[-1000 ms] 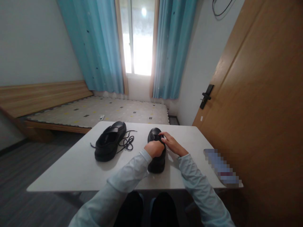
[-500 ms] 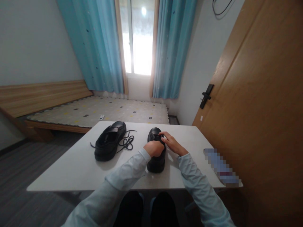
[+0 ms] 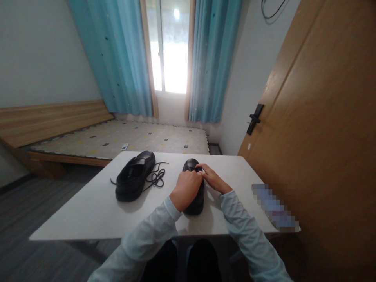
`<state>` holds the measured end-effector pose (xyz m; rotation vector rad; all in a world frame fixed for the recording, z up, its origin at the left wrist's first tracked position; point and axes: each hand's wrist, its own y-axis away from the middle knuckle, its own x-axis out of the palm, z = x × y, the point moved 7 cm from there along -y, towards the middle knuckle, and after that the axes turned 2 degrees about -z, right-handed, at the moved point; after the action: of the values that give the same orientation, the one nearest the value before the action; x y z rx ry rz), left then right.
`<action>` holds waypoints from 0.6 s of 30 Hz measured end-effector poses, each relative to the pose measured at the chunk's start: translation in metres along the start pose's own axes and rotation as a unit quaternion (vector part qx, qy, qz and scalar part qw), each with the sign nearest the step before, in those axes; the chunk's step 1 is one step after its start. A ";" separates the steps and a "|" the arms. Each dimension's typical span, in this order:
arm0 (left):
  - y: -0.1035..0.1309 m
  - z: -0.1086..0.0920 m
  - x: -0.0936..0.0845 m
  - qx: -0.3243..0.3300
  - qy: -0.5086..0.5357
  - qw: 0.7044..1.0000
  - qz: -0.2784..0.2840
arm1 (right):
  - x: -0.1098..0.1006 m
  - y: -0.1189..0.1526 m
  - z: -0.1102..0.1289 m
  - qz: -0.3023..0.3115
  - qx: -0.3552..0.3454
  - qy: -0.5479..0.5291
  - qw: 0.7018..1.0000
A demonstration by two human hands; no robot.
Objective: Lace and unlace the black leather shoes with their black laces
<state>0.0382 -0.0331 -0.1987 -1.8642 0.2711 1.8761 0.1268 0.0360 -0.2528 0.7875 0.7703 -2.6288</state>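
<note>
The black shoe (image 3: 195, 206) stands midway across the white table (image 3: 85, 219), toe toward its far edge. The left hand (image 3: 188, 188) has risen, knuckles up, over the shoe; the right hand (image 3: 213, 178) stays on its upper, where work continues. Whether either grips anything, I cannot tell. Toward the far-left corner: another black shoe (image 3: 131, 189), loose shoelace (image 3: 159, 181).

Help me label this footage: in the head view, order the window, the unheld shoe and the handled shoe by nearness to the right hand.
1. Handled shoe: left of the right hand
2. Unheld shoe: farther left on the table
3. Window: beyond the bed
</note>
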 end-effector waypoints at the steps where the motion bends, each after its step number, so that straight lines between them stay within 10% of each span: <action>1: 0.001 0.000 0.000 -0.004 0.000 1.000 -0.007 | 0.000 0.000 0.000 -0.001 0.000 0.000 1.000; 18: 0.012 0.009 -0.006 -0.050 0.018 0.998 -0.036 | 0.000 0.001 0.001 -0.006 -0.007 -0.006 1.000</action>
<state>0.0248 -0.0404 -0.1945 -1.9494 0.1237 1.8395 0.1263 0.0345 -0.2524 0.7652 0.7925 -2.6332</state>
